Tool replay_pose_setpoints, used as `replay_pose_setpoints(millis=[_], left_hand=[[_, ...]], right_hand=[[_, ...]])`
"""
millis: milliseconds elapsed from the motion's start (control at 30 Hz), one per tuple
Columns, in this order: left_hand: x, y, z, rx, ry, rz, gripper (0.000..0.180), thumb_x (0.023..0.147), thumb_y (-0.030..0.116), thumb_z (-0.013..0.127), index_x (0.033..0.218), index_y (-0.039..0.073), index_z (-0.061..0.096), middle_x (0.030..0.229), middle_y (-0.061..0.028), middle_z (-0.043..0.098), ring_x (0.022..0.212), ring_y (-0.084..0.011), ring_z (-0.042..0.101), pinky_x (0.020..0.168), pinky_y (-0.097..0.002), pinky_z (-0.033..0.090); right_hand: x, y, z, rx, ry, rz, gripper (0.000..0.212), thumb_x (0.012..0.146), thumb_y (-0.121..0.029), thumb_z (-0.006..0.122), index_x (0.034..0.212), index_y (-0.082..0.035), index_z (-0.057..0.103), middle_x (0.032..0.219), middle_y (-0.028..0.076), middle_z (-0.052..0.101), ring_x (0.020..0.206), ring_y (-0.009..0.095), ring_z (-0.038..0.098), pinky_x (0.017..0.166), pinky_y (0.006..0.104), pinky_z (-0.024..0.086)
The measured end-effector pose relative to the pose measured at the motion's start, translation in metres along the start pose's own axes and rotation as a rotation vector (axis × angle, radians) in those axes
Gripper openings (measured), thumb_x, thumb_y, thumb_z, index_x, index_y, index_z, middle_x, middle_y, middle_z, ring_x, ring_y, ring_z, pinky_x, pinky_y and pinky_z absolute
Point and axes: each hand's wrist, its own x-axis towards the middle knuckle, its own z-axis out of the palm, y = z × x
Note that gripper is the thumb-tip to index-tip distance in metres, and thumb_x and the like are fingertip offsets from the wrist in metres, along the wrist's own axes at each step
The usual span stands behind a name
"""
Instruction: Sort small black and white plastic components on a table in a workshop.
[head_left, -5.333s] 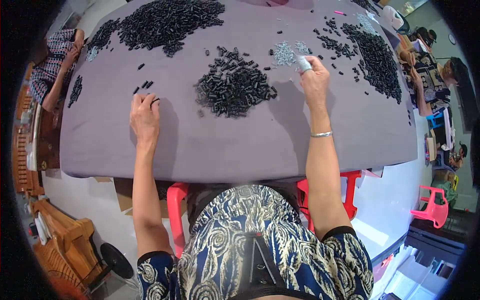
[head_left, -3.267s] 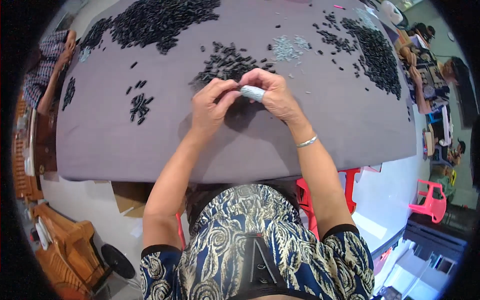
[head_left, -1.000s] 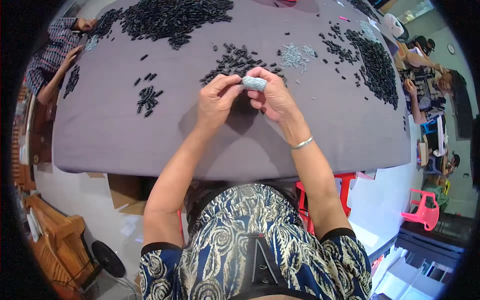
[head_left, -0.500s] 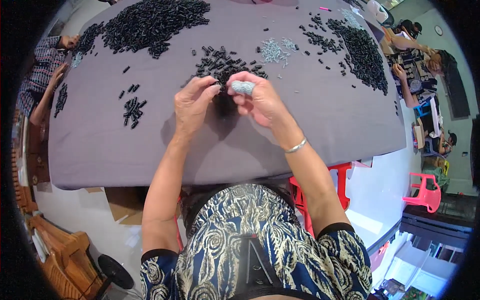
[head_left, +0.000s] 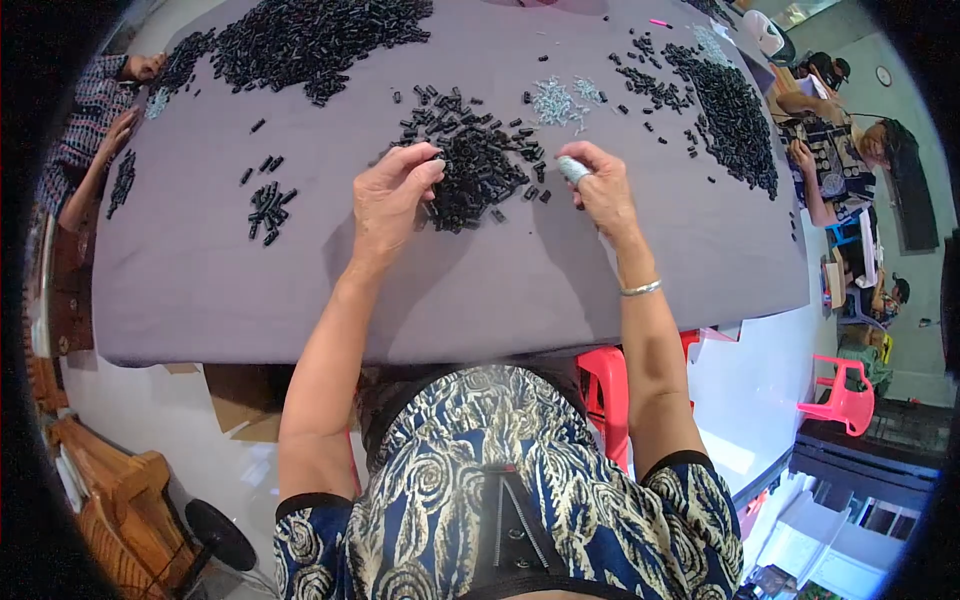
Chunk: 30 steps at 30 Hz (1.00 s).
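Black, short cylindrical pieces are heaped in a central pile (head_left: 482,165) on the grey cloth-covered worktop (head_left: 500,310), at the upper middle of the frame. A smaller cluster of black cylinders (head_left: 268,212) lies left of centre, with a large black mound (head_left: 300,45) at the upper left.

The left hand (head_left: 397,195) is at the central pile's left edge, thumb and forefinger drawn together in a pinch; whether a cylinder sits between them I cannot tell. Just beyond the pile's right edge, the right hand (head_left: 600,182) has its fingers partly curled, one digit in a pale wrapping (head_left: 573,170); I cannot make out anything held in it. Near it lies a heap of small pale pins (head_left: 558,104).

Each cylinder looks light and stiff, probably hard plastic: unlikely to crush, but smooth enough to roll or slip. A fingertip pinch across the middle of the barrel should suit, leaving both ends bare. Pins this thin would likely need a finer pinch, taken singly.
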Motion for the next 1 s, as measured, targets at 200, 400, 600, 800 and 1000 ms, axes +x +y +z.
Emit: replay_pose_setpoints(millis=[200, 400, 600, 800, 1000], left_hand=[[0.001, -0.003, -0.001, 0.009, 0.000, 0.004, 0.015, 0.085, 0.004, 0.065, 0.099, -0.001, 0.067, 0.084, -0.0008, 0.061, 0.073, -0.0070, 0.057, 0.063, -0.0190, 0.045], [0.002, -0.008, -0.003, 0.017, -0.066, 0.011, 0.015, 0.085, 0.004, 0.064, 0.099, -0.001, 0.067, 0.083, -0.0013, 0.062, 0.070, -0.0069, 0.057, 0.062, -0.0193, 0.046], [-0.002, -0.005, 0.000, -0.007, -0.119, -0.004, 0.012, 0.085, 0.003, 0.064, 0.096, 0.001, 0.067, 0.080, -0.0013, 0.062, 0.068, -0.0062, 0.055, 0.060, -0.0192, 0.046], [-0.003, -0.004, 0.003, -0.028, -0.155, 0.010, 0.014, 0.084, 0.002, 0.064, 0.097, 0.000, 0.068, 0.086, -0.0010, 0.059, 0.073, -0.0070, 0.057, 0.062, -0.0196, 0.047], [-0.002, -0.006, 0.001, 0.002, -0.167, 0.066, 0.015, 0.083, 0.000, 0.064, 0.098, -0.001, 0.067, 0.086, -0.0018, 0.058, 0.074, -0.0079, 0.057, 0.063, -0.0203, 0.048]], right_hand=[[0.011, 0.008, 0.007, -0.436, 0.013, -0.544, 0.018, 0.080, 0.000, 0.059, 0.096, -0.006, 0.064, 0.077, 0.005, 0.059, 0.066, 0.015, 0.056, 0.059, 0.0298, 0.046], [0.020, 0.009, 0.008, -0.595, -0.074, -0.666, 0.016, 0.078, 0.001, 0.060, 0.093, -0.004, 0.062, 0.078, 0.009, 0.058, 0.071, 0.024, 0.058, 0.065, 0.0328, 0.047], [0.022, 0.004, 0.011, -0.565, -0.095, -0.603, 0.009, 0.080, -0.001, 0.061, 0.089, -0.003, 0.061, 0.077, 0.006, 0.060, 0.068, 0.017, 0.059, 0.059, 0.0290, 0.047], [-0.005, -0.036, 0.042, 0.215, -0.347, -0.074, 0.006, 0.085, -0.006, 0.063, 0.091, -0.005, 0.062, 0.076, 0.001, 0.062, 0.063, 0.006, 0.057, 0.044, 0.0203, 0.047], [-0.001, -0.036, 0.065, 0.448, -0.463, -0.075, 0.010, 0.085, -0.010, 0.064, 0.092, -0.004, 0.060, 0.080, 0.002, 0.059, 0.058, 0.006, 0.055, 0.048, 0.0205, 0.049]])
